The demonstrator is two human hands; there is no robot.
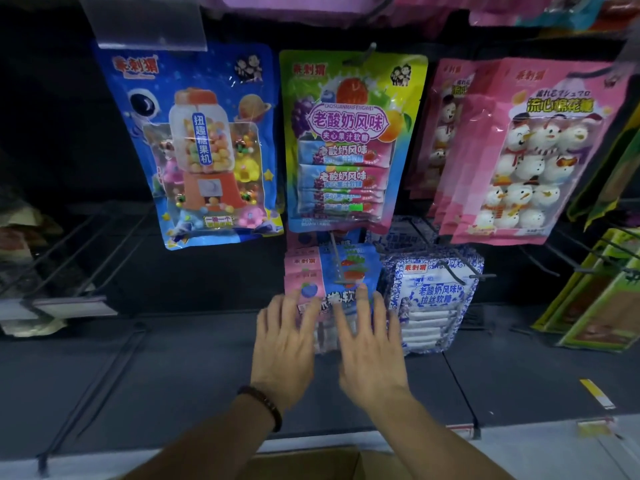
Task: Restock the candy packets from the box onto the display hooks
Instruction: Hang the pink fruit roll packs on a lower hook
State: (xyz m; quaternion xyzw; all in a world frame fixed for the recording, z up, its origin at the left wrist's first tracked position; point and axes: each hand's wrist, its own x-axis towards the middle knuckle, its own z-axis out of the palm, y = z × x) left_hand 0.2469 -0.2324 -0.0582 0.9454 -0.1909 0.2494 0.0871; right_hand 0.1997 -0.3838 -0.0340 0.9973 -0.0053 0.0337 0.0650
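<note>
I am watching the left hand (284, 344) and right hand (370, 348) pressing flat, fingers straight, on the blue candy packet (351, 265) hanging from its hook (336, 261) at lower centre, just above both palms.

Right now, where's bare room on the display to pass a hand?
Free: dark panel left of the left hand, below the gumball packet. Crowded: centre, where it and the right hand touch the blue packets, beside the white packets.

Blue-pink candy packets (341, 275) hang on hook (337, 261).
</note>
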